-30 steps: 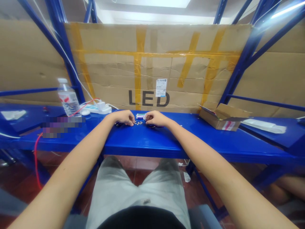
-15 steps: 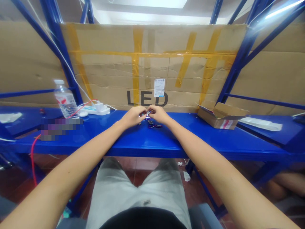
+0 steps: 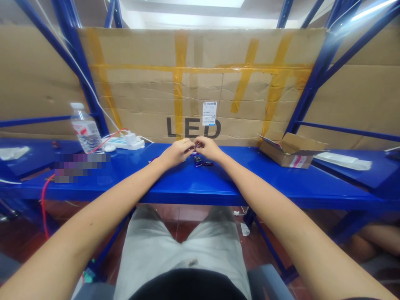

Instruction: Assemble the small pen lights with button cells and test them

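Observation:
My left hand [image 3: 177,152] and my right hand [image 3: 207,148] meet over the middle of the blue table [image 3: 193,183]. The fingers of both are closed in a pinch, their tips almost touching. Between them is something small and shiny, too small and too covered to name. Just below the fingertips, small dark purple shiny pieces [image 3: 198,161] lie on the table. Another bit of purple shows left of my left hand, partly hidden by it. A ring is on a finger of my left hand.
An open cardboard box [image 3: 290,151] stands at right, beside a white packet [image 3: 343,161]. On the left are a water bottle [image 3: 86,131], a white power strip [image 3: 128,143] and a red cable [image 3: 43,208]. A large cardboard sheet [image 3: 150,91] rises behind. Another person's limb [image 3: 375,239] shows at lower right.
My left hand has turned slightly, bringing its ring into view, and the fingertips have drawn closer together, covering more of the small shiny thing. The pieces on the table look unmoved.

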`<state>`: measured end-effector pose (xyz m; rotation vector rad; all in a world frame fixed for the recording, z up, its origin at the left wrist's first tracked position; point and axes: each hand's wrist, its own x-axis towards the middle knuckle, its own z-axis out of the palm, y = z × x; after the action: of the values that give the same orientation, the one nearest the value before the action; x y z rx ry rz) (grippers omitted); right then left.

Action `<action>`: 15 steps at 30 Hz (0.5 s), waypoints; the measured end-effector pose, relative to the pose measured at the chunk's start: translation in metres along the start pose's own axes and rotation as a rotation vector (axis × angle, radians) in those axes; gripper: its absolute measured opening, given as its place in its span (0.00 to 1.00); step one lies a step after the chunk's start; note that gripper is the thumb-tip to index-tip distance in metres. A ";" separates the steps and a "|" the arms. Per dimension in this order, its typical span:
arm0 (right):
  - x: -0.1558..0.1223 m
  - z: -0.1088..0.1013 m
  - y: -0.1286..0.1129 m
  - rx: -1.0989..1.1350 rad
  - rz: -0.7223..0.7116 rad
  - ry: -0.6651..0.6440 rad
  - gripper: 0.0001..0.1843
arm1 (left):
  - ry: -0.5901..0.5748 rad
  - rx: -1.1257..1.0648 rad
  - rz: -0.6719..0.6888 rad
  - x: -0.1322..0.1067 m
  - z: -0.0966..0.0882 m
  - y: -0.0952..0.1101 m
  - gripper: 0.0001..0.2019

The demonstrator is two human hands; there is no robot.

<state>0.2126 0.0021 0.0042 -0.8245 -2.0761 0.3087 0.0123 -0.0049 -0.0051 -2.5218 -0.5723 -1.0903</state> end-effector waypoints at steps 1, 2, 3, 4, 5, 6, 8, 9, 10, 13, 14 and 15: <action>0.000 0.000 0.001 0.010 -0.002 0.003 0.08 | 0.015 0.004 0.017 0.000 0.001 -0.001 0.08; 0.000 0.001 0.001 0.021 -0.005 0.006 0.08 | 0.031 0.009 0.033 0.000 0.001 -0.002 0.07; 0.000 0.001 0.002 0.030 -0.008 0.008 0.08 | 0.047 0.015 0.049 0.000 0.002 -0.003 0.07; 0.001 0.001 0.002 0.037 -0.011 0.010 0.08 | 0.063 0.021 0.064 0.000 0.003 -0.004 0.07; 0.001 0.001 0.002 0.041 -0.013 0.012 0.08 | 0.075 0.027 0.079 0.000 0.003 -0.004 0.07; 0.001 0.001 0.003 0.043 -0.014 0.014 0.08 | 0.084 0.032 0.090 0.000 0.003 -0.004 0.07; 0.001 0.002 0.003 0.044 -0.016 0.017 0.08 | 0.087 0.042 0.097 0.000 0.003 -0.004 0.06; 0.001 0.002 0.003 0.044 -0.017 0.018 0.08 | 0.084 0.046 0.094 0.000 0.003 -0.004 0.06; 0.001 0.002 0.004 0.043 -0.018 0.019 0.08 | 0.080 0.047 0.089 0.000 0.003 -0.004 0.06; 0.001 0.002 0.004 0.044 -0.023 0.019 0.08 | 0.070 0.043 0.075 0.000 0.003 -0.003 0.06; 0.001 0.002 0.004 0.043 -0.024 0.020 0.08 | 0.068 0.040 0.071 0.000 0.003 -0.003 0.06; 0.001 0.002 0.004 0.043 -0.026 0.020 0.08 | 0.067 0.039 0.068 0.000 0.002 -0.002 0.06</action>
<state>0.2122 0.0059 0.0015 -0.7714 -2.0531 0.3285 0.0129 -0.0019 -0.0062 -2.4428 -0.4821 -1.1235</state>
